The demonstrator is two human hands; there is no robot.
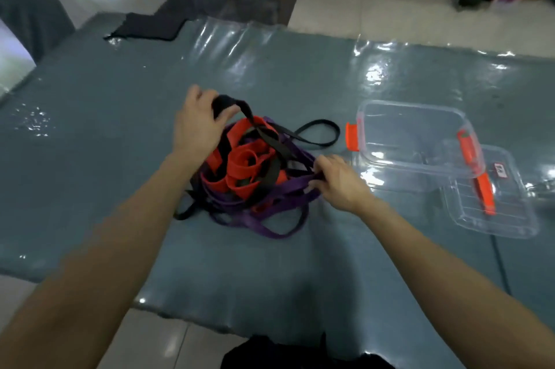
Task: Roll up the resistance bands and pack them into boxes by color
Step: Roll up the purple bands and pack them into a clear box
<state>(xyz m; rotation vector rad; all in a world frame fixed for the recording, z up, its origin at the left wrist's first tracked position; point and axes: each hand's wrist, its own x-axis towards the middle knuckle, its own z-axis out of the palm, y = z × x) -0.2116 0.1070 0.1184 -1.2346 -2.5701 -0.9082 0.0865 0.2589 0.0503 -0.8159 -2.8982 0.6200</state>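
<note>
A tangled heap of resistance bands lies mid-table: red bands (243, 161) in the middle, purple bands (270, 203) around and below them, black bands (318, 136) looping out to the right. My left hand (198, 125) grips a black band end lifted above the heap's far side. My right hand (339, 179) pinches purple bands at the heap's right edge. Two clear plastic boxes stand to the right: a nearer-centre box (414, 140) with orange clips and a second box (495, 197) overlapping it at the far right.
The table (120, 128) has a grey-blue cloth under glossy clear plastic. A dark folded cloth (150, 26) lies at its far edge. A black cable (501, 263) runs off the near right. Tiled floor and furniture lie beyond.
</note>
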